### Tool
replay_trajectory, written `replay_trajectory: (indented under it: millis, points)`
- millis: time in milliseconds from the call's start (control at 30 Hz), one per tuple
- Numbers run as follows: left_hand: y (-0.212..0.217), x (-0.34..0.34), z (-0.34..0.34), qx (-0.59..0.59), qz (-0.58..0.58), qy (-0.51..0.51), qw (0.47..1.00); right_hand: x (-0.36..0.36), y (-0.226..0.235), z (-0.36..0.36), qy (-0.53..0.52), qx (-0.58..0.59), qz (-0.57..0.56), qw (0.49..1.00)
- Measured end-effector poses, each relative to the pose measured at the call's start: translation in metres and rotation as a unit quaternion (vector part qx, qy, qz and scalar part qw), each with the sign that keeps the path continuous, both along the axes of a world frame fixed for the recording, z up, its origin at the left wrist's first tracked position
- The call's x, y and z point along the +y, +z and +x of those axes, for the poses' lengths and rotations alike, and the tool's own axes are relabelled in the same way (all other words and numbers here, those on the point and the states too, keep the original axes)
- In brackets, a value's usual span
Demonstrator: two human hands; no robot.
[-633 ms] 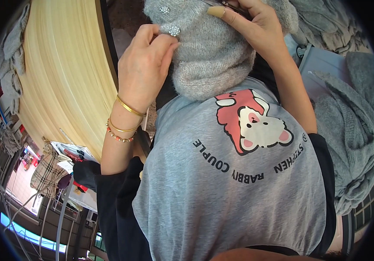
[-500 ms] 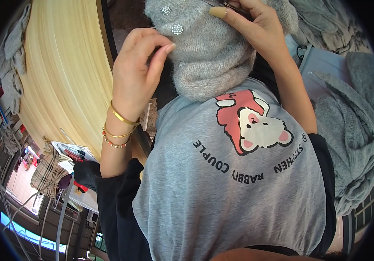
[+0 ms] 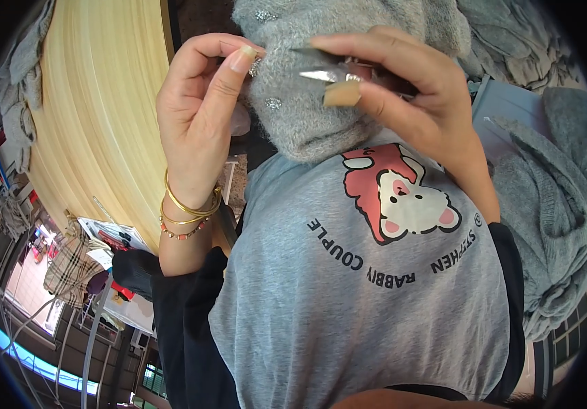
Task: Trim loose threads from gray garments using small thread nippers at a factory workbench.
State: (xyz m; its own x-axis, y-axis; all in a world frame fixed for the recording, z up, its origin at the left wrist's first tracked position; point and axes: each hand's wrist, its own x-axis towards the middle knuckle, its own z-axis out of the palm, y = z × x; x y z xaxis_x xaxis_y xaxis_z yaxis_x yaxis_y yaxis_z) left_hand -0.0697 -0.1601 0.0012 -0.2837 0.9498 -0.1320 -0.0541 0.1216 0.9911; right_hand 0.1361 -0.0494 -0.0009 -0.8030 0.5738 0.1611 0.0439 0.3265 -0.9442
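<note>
A fuzzy grey knitted garment (image 3: 320, 123) lies bunched in front of my body, with several sparkly round buttons (image 3: 273, 103) along its left side. My left hand (image 3: 201, 95) is beside that edge, thumb and forefinger pinched close to a button. What sits in the pinch, if anything, is too small to make out. Above the knit, my right hand (image 3: 409, 88) is closed around small thread snips (image 3: 317, 75), their pointed blades apart and directed left toward my left hand. A yellowish cover (image 3: 342, 94) wraps the right thumb tip.
A pale wooden table (image 3: 102, 102) stretches along the left, with grey knit pieces (image 3: 19, 129) at its far edge. More grey knitwear (image 3: 546, 225) is heaped at the right by a grey-blue bin (image 3: 511, 102). Checked cloth (image 3: 68, 273) hangs at lower left.
My right hand has come down and left with the snips, whose blades now show clearly. My left hand has risen slightly, still pinching, and the garment has shifted a little.
</note>
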Motion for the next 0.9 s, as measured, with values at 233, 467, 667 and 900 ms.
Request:
replay_trajectory:
  millis: [233, 467, 667, 900]
  points:
    - [0.005, 0.001, 0.009, 0.057, 0.044, 0.011, 0.997, -0.012, -0.002, -0.004, 0.012, -0.009, -0.001, 1.0]
    - [0.0, 0.0, 0.007, 0.14, 0.083, -0.019, 0.987, -0.016, -0.002, -0.006, -0.009, -0.026, -0.021, 0.999]
    - [0.0, 0.0, 0.006, 0.142, 0.081, -0.024, 0.986, -0.014, 0.001, -0.008, -0.008, -0.031, 0.007, 0.999]
    - [-0.001, 0.0, 0.007, 0.145, 0.081, -0.026, 0.986, -0.012, 0.002, -0.008, -0.008, -0.039, 0.056, 0.998]
